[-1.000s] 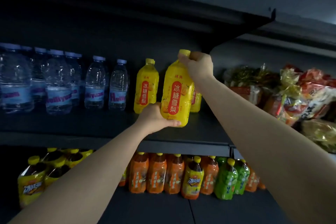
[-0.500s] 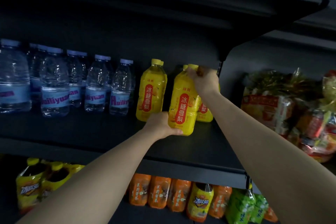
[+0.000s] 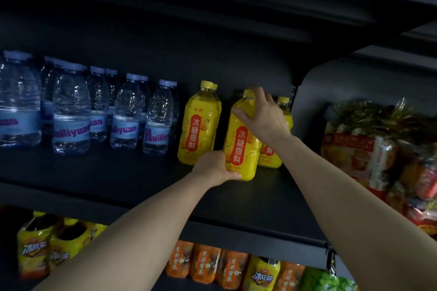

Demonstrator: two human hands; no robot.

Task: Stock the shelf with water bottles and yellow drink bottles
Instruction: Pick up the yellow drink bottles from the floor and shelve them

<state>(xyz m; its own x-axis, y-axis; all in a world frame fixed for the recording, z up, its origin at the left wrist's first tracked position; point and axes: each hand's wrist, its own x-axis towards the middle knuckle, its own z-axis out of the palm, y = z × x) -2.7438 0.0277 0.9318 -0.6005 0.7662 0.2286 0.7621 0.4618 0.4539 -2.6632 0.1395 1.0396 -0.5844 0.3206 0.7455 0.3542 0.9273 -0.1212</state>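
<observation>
With both arms stretched forward, we see the left hand point(image 3: 214, 168) curl its fingers round the base of a yellow drink bottle point(image 3: 241, 144) near the shelf point(image 3: 118, 177) front edge, while the right hand point(image 3: 264, 116) fingers spread over its shoulder.

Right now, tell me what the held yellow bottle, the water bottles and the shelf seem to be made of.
Yellow bottle: likely plastic under a glossy printed wrap; it shows sheen and fine wrinkles near the neck.
Water bottles: clear thin plastic; ribbed see-through walls, pale blue caps, paper or film labels.
Shelf: probably painted metal, dark and matt; thin flat deck with a folded front lip.
</observation>
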